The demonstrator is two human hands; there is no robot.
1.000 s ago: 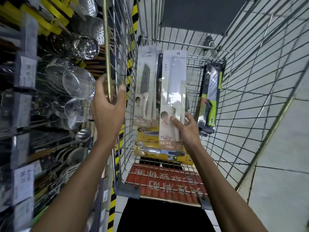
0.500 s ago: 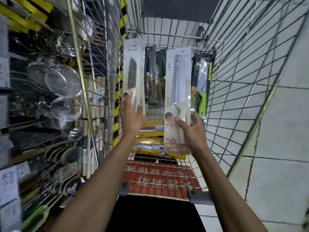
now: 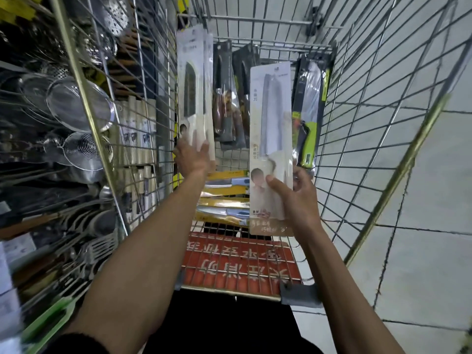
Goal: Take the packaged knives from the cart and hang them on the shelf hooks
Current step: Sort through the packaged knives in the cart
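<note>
My right hand (image 3: 297,200) grips the lower part of a white packaged knife (image 3: 270,139), held upright over the wire cart (image 3: 357,123). My left hand (image 3: 192,158) reaches into the cart and holds the bottom of another white packaged knife with a dark blade (image 3: 194,98), which stands against the cart's left wall with a second pack behind it. Dark packaged knives (image 3: 229,106) and a green-handled packaged knife (image 3: 307,111) stand at the cart's far end. Yellow-carded knives (image 3: 224,198) lie flat on the cart floor.
Shelving on the left carries metal strainers (image 3: 76,106), skimmers (image 3: 86,152) and ladles behind the cart's wire wall. A red sign (image 3: 240,267) lines the cart's near end. Tiled floor (image 3: 421,251) lies to the right.
My left hand left the cart's rim, went inside and took hold of the dark-bladed pack. My right hand lifted its white pack slightly higher. The view shifted left and closer.
</note>
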